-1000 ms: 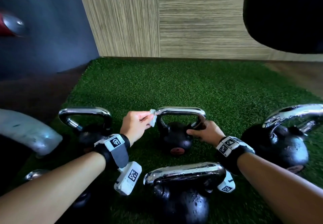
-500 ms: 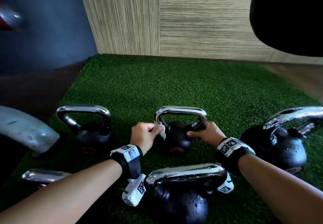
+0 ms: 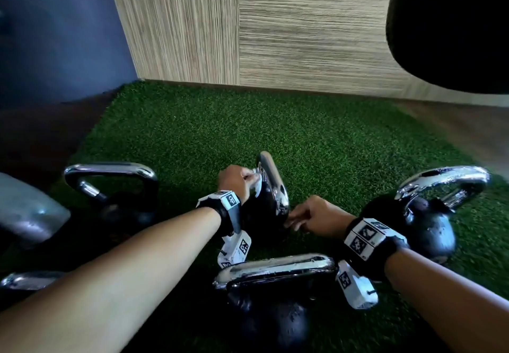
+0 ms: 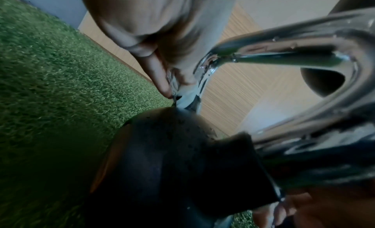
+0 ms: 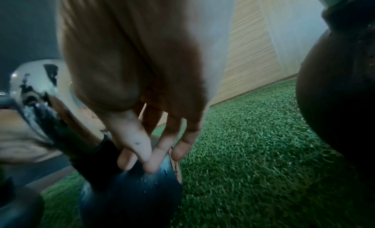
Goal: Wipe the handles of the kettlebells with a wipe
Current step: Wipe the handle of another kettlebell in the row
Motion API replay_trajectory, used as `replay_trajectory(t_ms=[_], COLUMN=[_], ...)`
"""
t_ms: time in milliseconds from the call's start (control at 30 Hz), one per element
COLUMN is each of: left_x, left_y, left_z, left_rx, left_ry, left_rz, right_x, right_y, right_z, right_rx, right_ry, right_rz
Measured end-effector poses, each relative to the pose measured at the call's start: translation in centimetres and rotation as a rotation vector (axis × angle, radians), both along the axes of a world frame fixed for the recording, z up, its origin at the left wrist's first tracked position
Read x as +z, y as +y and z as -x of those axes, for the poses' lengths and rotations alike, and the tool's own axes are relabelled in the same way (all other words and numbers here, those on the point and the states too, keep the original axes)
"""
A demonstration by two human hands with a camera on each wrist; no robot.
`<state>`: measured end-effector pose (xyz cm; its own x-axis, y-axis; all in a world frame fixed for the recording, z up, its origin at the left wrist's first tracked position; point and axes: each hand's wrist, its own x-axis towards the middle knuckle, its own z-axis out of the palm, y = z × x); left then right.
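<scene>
**Middle kettlebell turned under the wipe**

Turned since the earlier frame, the middle kettlebell is now seen with its chrome handle edge-on, where before the loop was faced squarely. A white wipe is pinched in the curled fingers of the left hand and is pressed against the handle's left side, just above the black ball. The ball is touched low on its right by the straight, close-set fingers of the right hand. Artificial turf is spread beneath the kettlebell. Three more kettlebells are stood around it: one to its left, one to its right, one nearer the person.
</scene>
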<state>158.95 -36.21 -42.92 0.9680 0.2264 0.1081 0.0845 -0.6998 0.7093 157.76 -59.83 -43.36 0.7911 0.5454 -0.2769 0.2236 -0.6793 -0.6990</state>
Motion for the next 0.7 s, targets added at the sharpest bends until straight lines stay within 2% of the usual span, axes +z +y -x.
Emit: replay_trajectory(t_ms=[67,167,233,300,400,500,600,700], left_x=[0.0,-0.8,-0.8,0.0,1.5,1.4,0.9,2.6], left_y=[-0.2,-0.1,-0.2,-0.5,-1.2,-1.4,-0.9,-0.9], left_z=[0.0,0.7,0.6,-0.1,-0.8,-1.1,-1.6,-0.8], left_rx=[-0.008,-0.034,-0.025,0.014,0.129,0.139,0.125,0.095], left_ry=[0.007,0.028,0.04,0.063,0.006,-0.028,0.043,0.011], left_rz=[0.01,0.046,0.064,0.069,0.169,0.227,0.409,0.697], right_x=[0.5,0.0,-0.5,-1.3,-2.5,-3.3,-3.1,-2.9], right_y=[0.3,1.1,2.0,2.9,3.5,3.6,3.6,3.8], right_z=[-0.4,-2.2,-2.7,-2.8,-3.0,-3.0,-2.8,-2.6], right_rx=[0.023,-0.191,-0.286,-0.24,-0.261,-0.278,-0.291,-0.289], right_ry=[-0.006,-0.097,-0.09,-0.06,-0.018,-0.015,0.0,0.026], right_rz=[-0.006,-0.139,-0.228,-0.214,-0.247,-0.274,-0.316,-0.352])
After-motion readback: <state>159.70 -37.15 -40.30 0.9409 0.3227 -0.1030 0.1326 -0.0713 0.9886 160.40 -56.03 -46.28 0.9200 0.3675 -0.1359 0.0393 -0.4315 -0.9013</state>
